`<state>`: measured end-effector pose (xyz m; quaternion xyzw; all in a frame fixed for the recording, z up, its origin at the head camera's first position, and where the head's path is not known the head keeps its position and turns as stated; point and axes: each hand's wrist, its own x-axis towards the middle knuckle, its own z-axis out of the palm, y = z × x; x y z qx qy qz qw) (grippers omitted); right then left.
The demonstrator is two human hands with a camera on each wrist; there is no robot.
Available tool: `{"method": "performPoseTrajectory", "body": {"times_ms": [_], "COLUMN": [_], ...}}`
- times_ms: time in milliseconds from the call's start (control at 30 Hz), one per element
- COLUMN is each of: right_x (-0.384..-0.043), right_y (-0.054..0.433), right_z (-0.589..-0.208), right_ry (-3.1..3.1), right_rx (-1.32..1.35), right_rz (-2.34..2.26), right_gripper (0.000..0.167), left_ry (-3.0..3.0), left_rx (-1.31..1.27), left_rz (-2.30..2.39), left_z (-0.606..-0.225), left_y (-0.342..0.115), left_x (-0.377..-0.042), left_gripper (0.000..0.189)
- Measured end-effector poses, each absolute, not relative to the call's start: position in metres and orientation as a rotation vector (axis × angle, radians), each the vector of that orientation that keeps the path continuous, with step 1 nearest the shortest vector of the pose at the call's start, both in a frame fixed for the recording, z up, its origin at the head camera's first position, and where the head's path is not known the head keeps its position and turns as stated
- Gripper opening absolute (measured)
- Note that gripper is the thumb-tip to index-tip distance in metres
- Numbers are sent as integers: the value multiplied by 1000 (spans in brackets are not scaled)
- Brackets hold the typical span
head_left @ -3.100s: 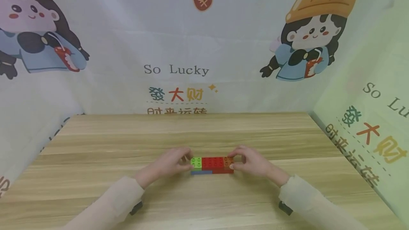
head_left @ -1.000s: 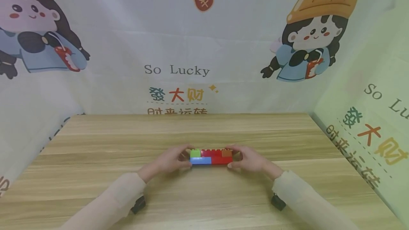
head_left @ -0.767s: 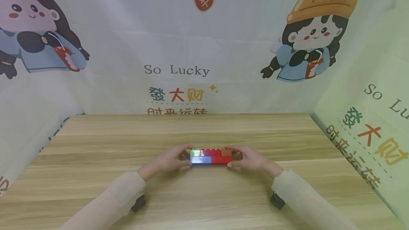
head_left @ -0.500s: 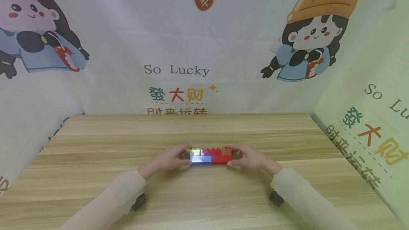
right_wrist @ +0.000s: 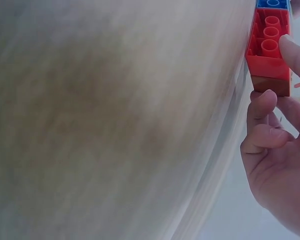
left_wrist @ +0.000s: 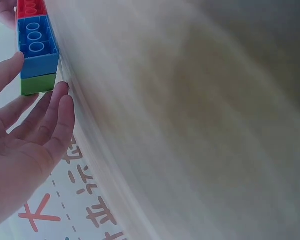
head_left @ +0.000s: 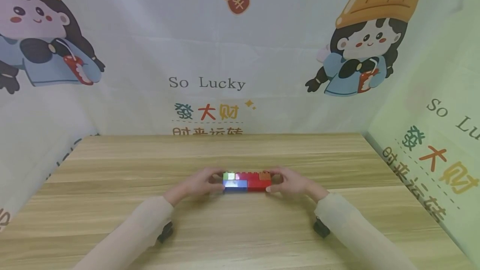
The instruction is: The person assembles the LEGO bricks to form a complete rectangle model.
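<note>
A two-layer bar of toy building bricks is held between my hands near the middle of the head view. Its upper layer has a green brick (head_left: 228, 176), a red brick (head_left: 247, 176) and an orange-brown brick (head_left: 264, 176); below are a blue brick (head_left: 235, 184) and another red brick (head_left: 258, 184). My left hand (head_left: 198, 183) pinches the green and blue end between thumb and fingers. At the opposite end, my right hand (head_left: 291, 183) pinches the orange-brown and red bricks. Both wrist views show hollow undersides of the blue brick (left_wrist: 37, 42) and red brick (right_wrist: 269, 37), off the table.
A wood-grain table (head_left: 240, 232) lies under the hands. Printed cloth (head_left: 210, 53) with cartoon figures and lettering hangs behind it and along both sides. Dark wrist devices show below each sleeve (head_left: 127, 232).
Earlier the bar showed its studded top; it has since tilted back, so its front faces the head camera. Over the last half second, both hands and the bar have shifted slightly upward in view.
</note>
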<state>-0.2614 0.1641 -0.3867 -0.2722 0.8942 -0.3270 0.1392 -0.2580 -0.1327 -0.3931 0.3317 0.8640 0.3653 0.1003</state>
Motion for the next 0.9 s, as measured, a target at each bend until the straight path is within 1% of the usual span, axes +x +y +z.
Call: {"method": "performPoseTrajectory", "body": {"times_ms": [367, 667, 900], "right_x": [-271, -279, -279], "right_y": [165, 167, 166], "right_z": [-391, -398, -397], "right_ry": [2543, 2490, 2464], "right_rx": [-700, -776, -707], "right_rz": [-1030, -1081, -1104], "right_gripper": [57, 56, 56], "left_ry": [2528, 2512, 2506], "left_rx": [919, 870, 831], "left_rz": [1088, 1071, 1066], "left_z": [-394, -391, -393], "left_y": [-134, -135, -134], "left_x": [-269, -271, -272], "left_gripper": [48, 47, 46]}}
